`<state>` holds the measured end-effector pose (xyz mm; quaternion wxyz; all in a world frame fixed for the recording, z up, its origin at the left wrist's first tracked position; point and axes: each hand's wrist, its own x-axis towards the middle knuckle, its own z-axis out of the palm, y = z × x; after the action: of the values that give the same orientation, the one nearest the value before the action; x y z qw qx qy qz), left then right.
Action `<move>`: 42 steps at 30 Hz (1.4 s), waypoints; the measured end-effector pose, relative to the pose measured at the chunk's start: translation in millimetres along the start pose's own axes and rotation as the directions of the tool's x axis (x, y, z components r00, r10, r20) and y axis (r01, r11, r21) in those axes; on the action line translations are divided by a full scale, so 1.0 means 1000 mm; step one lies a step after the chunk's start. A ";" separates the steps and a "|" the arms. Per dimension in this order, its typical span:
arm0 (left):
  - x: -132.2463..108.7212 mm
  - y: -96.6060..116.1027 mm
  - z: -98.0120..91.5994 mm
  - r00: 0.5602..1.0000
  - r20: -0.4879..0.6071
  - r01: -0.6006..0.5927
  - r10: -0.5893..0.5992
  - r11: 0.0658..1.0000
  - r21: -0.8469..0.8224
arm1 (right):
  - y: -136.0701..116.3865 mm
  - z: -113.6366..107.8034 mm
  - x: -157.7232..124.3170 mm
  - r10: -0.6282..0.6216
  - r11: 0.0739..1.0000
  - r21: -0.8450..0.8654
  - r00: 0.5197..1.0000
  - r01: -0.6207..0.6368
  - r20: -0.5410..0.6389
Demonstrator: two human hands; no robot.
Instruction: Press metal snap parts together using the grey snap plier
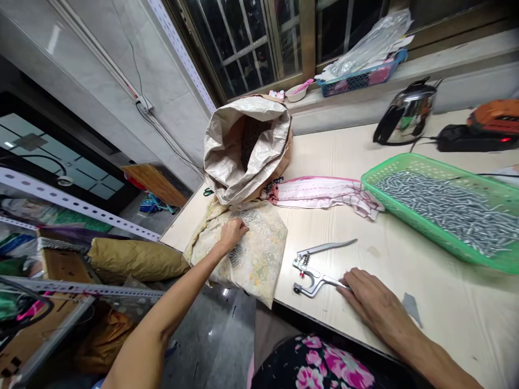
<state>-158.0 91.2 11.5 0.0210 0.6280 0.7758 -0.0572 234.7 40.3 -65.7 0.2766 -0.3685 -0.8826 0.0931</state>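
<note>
My left hand (233, 233) is over a patterned cloth (267, 248) at the table's left corner, its fingers curled and closed. Small silvery metal pieces (248, 217) lie on the cloth around those fingers; what they hold, if anything, is hidden. My right hand (371, 300) rests low over the table, its fingers closed on the end of the lower handle of silver snap pliers (318, 281). The pliers lie flat with jaws to the left, and their upper handle stands apart from my hand.
A large open sack (219, 146) with dark contents stands behind the cloth. Beside it lies a pink-and-white towel (320, 192). At right is a green basket (438, 246) of small metal pieces. A grey scrap (411, 308), a shiny kettle (413, 111) and an orange-black device (494, 116) are also on the table.
</note>
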 end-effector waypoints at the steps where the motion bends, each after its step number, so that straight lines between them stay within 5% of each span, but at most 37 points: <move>1: 0.003 0.001 0.001 1.000 0.008 0.005 -0.005 1.000 0.001 | 0.000 0.000 0.000 0.003 1.000 0.001 1.000 -0.003 0.002; 8: 0.002 0.003 0.002 0.998 0.067 0.014 -0.019 0.997 0.073 | -0.001 -0.002 0.000 0.013 1.000 0.022 1.000 -0.013 0.001; 14: -0.010 0.007 -0.004 0.990 0.088 -0.117 0.110 0.991 0.073 | 0.000 -0.001 0.001 -0.001 1.000 0.014 1.000 0.001 0.001; 20: -0.015 0.005 -0.017 0.993 -0.014 -0.118 0.118 0.992 -0.036 | -0.001 -0.002 0.002 -0.005 1.000 0.006 1.000 0.005 -0.012; 24: -0.033 0.027 -0.014 0.997 -0.025 -0.073 0.069 0.970 -0.231 | -0.004 -0.005 0.005 -0.008 1.000 -0.022 1.000 0.008 -0.012; 26: -0.050 0.050 -0.009 0.997 0.059 -0.009 0.045 0.861 -0.508 | -0.007 -0.008 0.005 -0.016 0.998 -0.061 1.000 0.016 -0.007; 28: -0.070 0.075 -0.004 0.984 0.170 0.090 0.063 0.645 -0.759 | -0.010 -0.011 0.005 -0.037 0.993 -0.113 0.999 0.036 -0.012; 31: -0.097 0.108 0.002 0.953 0.280 0.195 0.119 0.468 -0.862 | -0.015 -0.015 0.004 -0.085 0.982 -0.169 0.996 0.081 -0.015; 35: -0.110 0.129 0.008 0.930 0.349 0.242 0.118 0.518 -0.820 | -0.018 -0.021 0.006 -0.136 0.966 -0.228 0.990 0.125 -0.033; 42: -0.097 0.128 0.011 0.922 0.337 0.139 0.188 0.652 -0.745 | -0.016 -0.023 0.008 -0.152 0.961 -0.237 0.988 0.142 -0.024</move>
<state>-12.9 21.4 2.4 0.4337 0.5479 0.6995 0.1496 233.2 33.4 -37.3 0.2557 -0.3339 -0.9064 -0.0403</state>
